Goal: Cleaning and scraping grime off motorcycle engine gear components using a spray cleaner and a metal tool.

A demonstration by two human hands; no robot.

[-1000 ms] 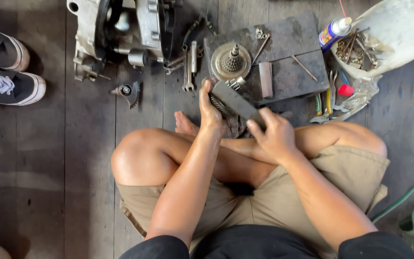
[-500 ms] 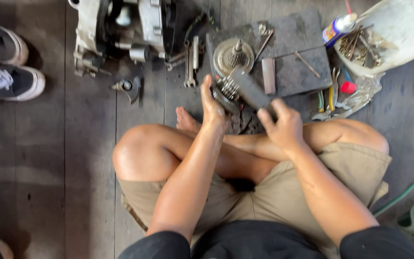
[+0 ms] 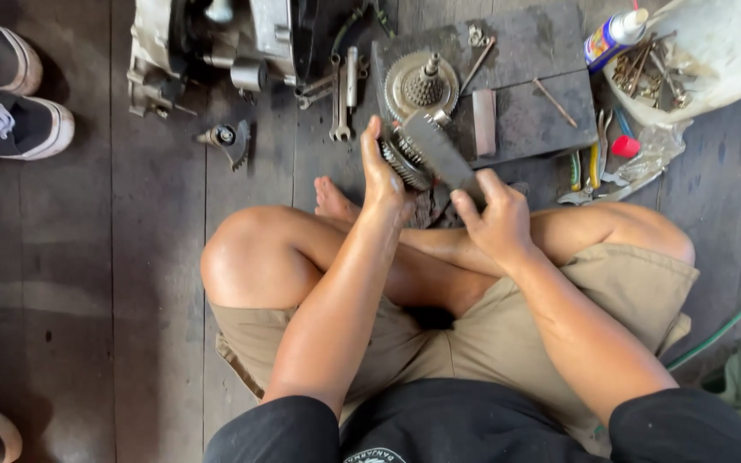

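Observation:
I sit cross-legged on a dark wooden floor. My left hand (image 3: 385, 176) grips a toothed metal gear cluster (image 3: 405, 159) held over my shins. My right hand (image 3: 497, 219) holds a flat dark metal bar (image 3: 441, 154) pressed against the top of that gear cluster. Just beyond the hands, a round clutch gear (image 3: 422, 86) with a center shaft lies on a dark rubber mat (image 3: 525, 111).
An engine case (image 3: 216, 43) stands at the top left with wrenches (image 3: 342, 90) beside it. A white tub of bolts (image 3: 696, 60) and a spray can (image 3: 615, 36) sit top right, pliers (image 3: 593, 167) below. Another person's black-and-white shoes (image 3: 6, 120) are at left. A green hose (image 3: 722, 330) runs right.
Both hands have shifted slightly forward with the gear cluster and bar. The bar has moved along the gear's top; the camera has drifted a little.

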